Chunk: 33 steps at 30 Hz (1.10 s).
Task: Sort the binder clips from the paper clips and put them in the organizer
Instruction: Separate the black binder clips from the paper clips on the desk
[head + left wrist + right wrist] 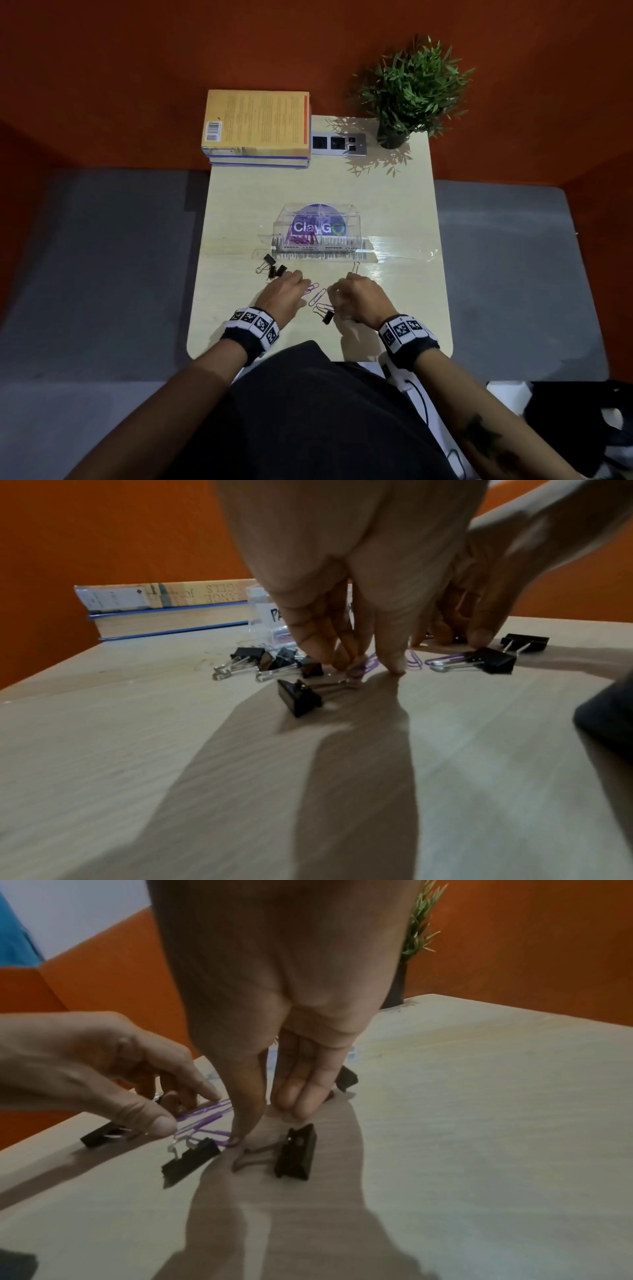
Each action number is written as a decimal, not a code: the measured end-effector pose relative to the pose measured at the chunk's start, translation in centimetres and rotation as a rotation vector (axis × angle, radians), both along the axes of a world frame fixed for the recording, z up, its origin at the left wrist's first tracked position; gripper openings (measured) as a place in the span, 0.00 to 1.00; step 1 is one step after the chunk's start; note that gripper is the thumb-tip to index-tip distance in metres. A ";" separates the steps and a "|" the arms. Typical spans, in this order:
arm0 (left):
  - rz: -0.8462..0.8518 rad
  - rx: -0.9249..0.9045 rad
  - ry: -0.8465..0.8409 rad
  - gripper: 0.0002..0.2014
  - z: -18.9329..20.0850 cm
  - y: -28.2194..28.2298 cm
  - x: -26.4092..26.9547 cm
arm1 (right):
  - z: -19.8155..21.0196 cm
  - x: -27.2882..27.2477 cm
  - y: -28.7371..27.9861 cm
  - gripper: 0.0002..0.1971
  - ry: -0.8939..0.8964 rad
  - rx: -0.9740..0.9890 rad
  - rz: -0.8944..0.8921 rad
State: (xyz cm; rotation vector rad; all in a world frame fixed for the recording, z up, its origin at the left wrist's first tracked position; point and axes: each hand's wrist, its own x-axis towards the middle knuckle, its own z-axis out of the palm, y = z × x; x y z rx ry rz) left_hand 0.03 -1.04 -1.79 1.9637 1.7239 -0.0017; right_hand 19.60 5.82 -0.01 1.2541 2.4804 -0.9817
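Note:
A clear organizer stands mid-table, with purple paper clips in its left compartment. Loose purple paper clips lie between my hands. My left hand reaches down and pinches one purple paper clip between fingertips and thumb on the table. My right hand points straight fingers at the tabletop, its thumb tip touching another purple clip. Black binder clips lie around: a group by the left hand, one under the right hand, one nearer me.
The pale table is narrow, with grey floor on both sides. Stacked books, a socket panel and a potted plant stand at the far end. Another binder clip lies just in front of the organizer.

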 end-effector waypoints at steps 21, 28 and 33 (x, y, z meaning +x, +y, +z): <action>0.201 -0.023 0.086 0.06 0.2 -0.4 1.3 | -1.3 -3.5 -0.8 0.06 -0.010 0.230 0.116; 0.378 0.019 -0.014 0.05 0.2 0.3 1.3 | -1.0 -3.6 -0.2 0.08 -0.065 0.235 0.113; 0.475 0.101 -0.079 0.03 0.0 -0.3 2.3 | 0.2 -2.7 0.0 0.12 -0.053 0.222 0.098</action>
